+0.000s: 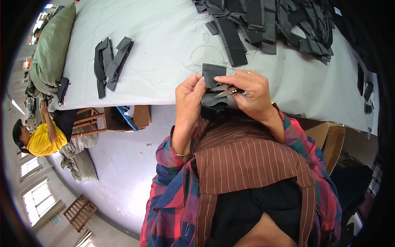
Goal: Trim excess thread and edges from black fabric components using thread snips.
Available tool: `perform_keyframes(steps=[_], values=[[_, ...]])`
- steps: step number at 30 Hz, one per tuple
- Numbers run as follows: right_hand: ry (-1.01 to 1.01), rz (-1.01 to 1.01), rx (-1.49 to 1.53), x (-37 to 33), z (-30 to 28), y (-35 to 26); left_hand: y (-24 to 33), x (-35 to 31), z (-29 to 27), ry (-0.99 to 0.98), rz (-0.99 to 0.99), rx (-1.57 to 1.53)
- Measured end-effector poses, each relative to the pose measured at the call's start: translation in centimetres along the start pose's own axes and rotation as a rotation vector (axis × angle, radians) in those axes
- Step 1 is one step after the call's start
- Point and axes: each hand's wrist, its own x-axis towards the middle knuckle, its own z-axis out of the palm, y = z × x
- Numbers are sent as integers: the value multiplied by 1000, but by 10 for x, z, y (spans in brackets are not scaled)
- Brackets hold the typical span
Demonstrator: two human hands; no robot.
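Note:
Between my hands, at the table's near edge, is a dark grey fabric strip (214, 71) with a stitched upper end; its lower part hangs in folds. My left hand (190, 99) pinches the strip's left edge between thumb and fingers. In my right hand (253, 91) is a pair of thread snips (225, 90), blades parted and pointing left across the strip. The right thumb or forefinger also presses on the fabric. Beyond my hands lies a large heap of similar dark strips (263, 24), with loose threads around it. A few more strips (110, 64) lie at the left.
A white cloth covers the table (160, 49). A green bulky sack (53, 49) lies along its left end, near a person in a yellow top (45, 138). Cardboard boxes (142, 117) stand under the table, one left and one right. A wooden pallet-like rack (80, 213) is on the floor.

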Motion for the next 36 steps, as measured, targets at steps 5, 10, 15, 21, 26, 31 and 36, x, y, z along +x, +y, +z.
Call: perform_keyframes(steps=[5, 10, 15, 21, 26, 31, 36], values=[[-57, 15, -39, -1, -1, -3, 4, -3, 0, -1, -61, -88], [-169, 80, 72, 4, -14, -4, 0, -3, 1, 47, -63, -26], [-139, 103, -12, 15, -37, -4, 1, -6, -8, 73, -7, 117], [-226, -98, -220, 20, -43, 1, 7, -13, -4, 31, -10, 251], [-228, -112, -191, 18, -40, 7, 9, -19, -5, 3, 9, 352], [-259, -140, -194, 17, -42, 10, 7, -21, -8, -24, -12, 384], [-171, -73, -145, 17, -49, 6, 7, -20, -10, -15, -10, 369]])
